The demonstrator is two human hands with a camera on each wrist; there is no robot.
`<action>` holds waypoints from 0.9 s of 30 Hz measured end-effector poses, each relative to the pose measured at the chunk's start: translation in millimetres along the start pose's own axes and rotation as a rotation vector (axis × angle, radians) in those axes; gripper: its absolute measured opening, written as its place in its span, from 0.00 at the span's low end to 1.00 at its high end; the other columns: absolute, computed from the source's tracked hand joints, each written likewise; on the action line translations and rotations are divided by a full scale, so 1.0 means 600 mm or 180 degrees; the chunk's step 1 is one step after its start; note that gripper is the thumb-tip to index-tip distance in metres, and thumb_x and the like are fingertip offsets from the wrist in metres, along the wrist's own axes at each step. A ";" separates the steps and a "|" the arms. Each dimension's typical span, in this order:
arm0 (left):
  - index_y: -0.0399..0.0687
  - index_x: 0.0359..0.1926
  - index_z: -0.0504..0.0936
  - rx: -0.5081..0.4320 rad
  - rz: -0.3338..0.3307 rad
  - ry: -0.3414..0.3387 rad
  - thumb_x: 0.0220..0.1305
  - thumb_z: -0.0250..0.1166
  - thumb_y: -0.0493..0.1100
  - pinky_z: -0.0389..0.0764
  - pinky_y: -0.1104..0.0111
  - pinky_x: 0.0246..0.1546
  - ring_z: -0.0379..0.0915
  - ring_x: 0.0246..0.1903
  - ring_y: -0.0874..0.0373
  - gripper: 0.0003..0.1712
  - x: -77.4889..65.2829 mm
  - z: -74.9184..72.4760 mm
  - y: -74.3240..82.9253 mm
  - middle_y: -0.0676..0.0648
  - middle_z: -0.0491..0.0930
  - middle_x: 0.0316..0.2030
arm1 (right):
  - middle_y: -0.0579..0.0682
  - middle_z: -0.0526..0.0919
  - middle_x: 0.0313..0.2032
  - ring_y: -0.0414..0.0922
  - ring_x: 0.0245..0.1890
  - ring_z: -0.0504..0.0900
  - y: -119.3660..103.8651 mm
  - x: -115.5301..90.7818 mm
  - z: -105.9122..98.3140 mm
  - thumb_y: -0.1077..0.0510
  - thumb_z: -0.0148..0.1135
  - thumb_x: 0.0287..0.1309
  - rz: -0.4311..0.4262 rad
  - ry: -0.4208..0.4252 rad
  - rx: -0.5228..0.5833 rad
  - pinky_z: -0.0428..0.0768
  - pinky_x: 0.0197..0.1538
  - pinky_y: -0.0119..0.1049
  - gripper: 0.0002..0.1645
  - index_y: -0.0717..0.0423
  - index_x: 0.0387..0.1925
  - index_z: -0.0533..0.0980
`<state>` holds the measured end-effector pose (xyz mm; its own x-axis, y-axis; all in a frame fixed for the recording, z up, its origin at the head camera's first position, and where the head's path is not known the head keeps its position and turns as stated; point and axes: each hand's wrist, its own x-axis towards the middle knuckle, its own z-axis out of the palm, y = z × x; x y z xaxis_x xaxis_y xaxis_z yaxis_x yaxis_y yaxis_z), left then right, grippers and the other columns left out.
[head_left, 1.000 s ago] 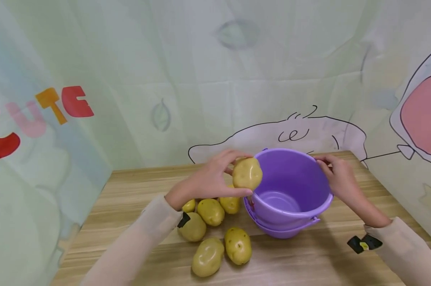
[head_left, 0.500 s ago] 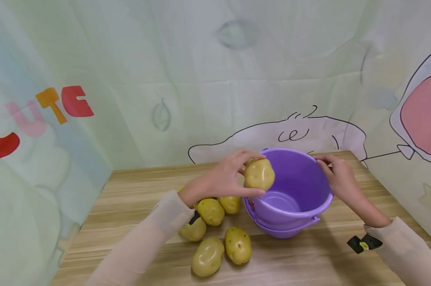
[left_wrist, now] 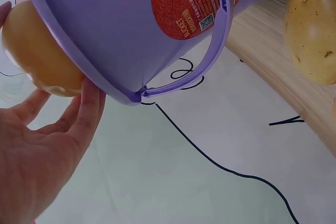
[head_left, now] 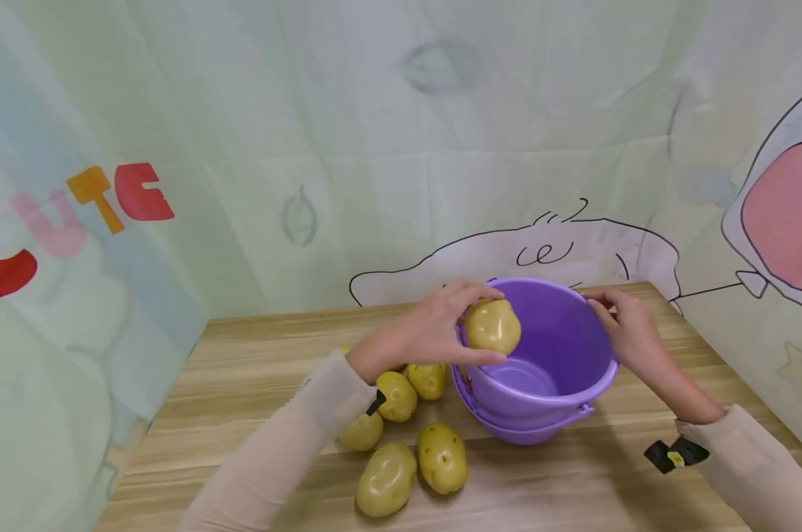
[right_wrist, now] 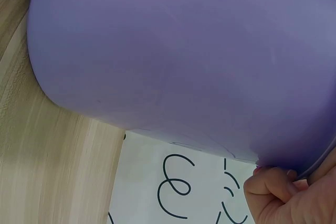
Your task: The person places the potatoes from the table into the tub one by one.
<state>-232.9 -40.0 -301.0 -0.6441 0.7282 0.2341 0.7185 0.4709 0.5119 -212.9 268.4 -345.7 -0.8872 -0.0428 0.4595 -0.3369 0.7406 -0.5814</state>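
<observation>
My left hand [head_left: 440,326] grips a yellow potato [head_left: 494,327] between thumb and fingers, over the left side of the rim of a purple bucket [head_left: 532,399]. In the left wrist view the held potato [left_wrist: 42,51] sits at the bucket's mouth, with the left hand [left_wrist: 47,150] behind it. My right hand [head_left: 630,329] pinches the bucket's rim at the far right. The right wrist view shows the right hand [right_wrist: 283,195] with curled fingers at the rim, beside the bucket's outer wall [right_wrist: 157,56]. The visible part of the bucket's floor is bare.
Several more potatoes lie on the wooden table [head_left: 254,362] left of the bucket, among them two near ones [head_left: 387,480]; the left forearm partly covers others. The bucket's handle [head_left: 560,421] hangs down its front. A printed cloth [head_left: 241,148] stands behind the table.
My left hand has moved right with the potato, from beside the bucket's rim to over its mouth. The right hand and the bucket have stayed in place.
</observation>
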 end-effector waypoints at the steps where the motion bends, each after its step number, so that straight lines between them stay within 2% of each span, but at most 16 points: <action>1: 0.58 0.69 0.69 -0.0008 -0.0018 -0.0024 0.52 0.74 0.63 0.79 0.67 0.43 0.68 0.53 0.56 0.45 0.000 0.001 0.000 0.45 0.67 0.63 | 0.64 0.81 0.35 0.53 0.32 0.81 0.000 0.000 0.000 0.66 0.52 0.72 0.0003 -0.0005 0.0001 0.74 0.29 0.26 0.13 0.72 0.48 0.78; 10: 0.59 0.70 0.67 0.0012 -0.0001 -0.0092 0.52 0.73 0.65 0.79 0.69 0.43 0.71 0.49 0.58 0.47 0.003 0.011 0.002 0.44 0.66 0.63 | 0.64 0.82 0.36 0.53 0.32 0.81 0.002 0.000 -0.001 0.66 0.52 0.72 -0.0028 0.0000 -0.0001 0.74 0.30 0.24 0.12 0.72 0.48 0.78; 15: 0.59 0.69 0.67 0.0146 0.0104 -0.0074 0.52 0.73 0.65 0.79 0.68 0.44 0.70 0.51 0.57 0.46 0.004 0.015 0.000 0.45 0.66 0.62 | 0.65 0.82 0.37 0.54 0.33 0.81 0.002 -0.001 -0.001 0.66 0.53 0.72 -0.0035 -0.0010 0.0018 0.75 0.30 0.24 0.12 0.72 0.48 0.78; 22: 0.59 0.69 0.67 0.0252 0.0215 -0.0053 0.55 0.72 0.65 0.74 0.61 0.54 0.67 0.57 0.57 0.44 0.007 0.017 0.001 0.48 0.65 0.63 | 0.65 0.82 0.37 0.55 0.32 0.81 0.004 0.000 -0.001 0.66 0.53 0.72 -0.0046 -0.0015 0.0014 0.75 0.29 0.24 0.13 0.72 0.48 0.77; 27: 0.58 0.69 0.68 0.0193 0.0258 -0.0015 0.56 0.72 0.63 0.75 0.64 0.51 0.67 0.55 0.58 0.43 0.005 0.016 0.002 0.49 0.66 0.61 | 0.65 0.82 0.37 0.56 0.33 0.82 0.004 0.000 -0.001 0.66 0.52 0.72 -0.0039 -0.0024 0.0001 0.75 0.30 0.24 0.13 0.72 0.48 0.78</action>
<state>-231.6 -32.6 -307.8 -0.5820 0.7675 0.2689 0.7830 0.4395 0.4403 -213.8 270.6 -346.9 -0.8853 -0.0569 0.4616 -0.3479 0.7397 -0.5761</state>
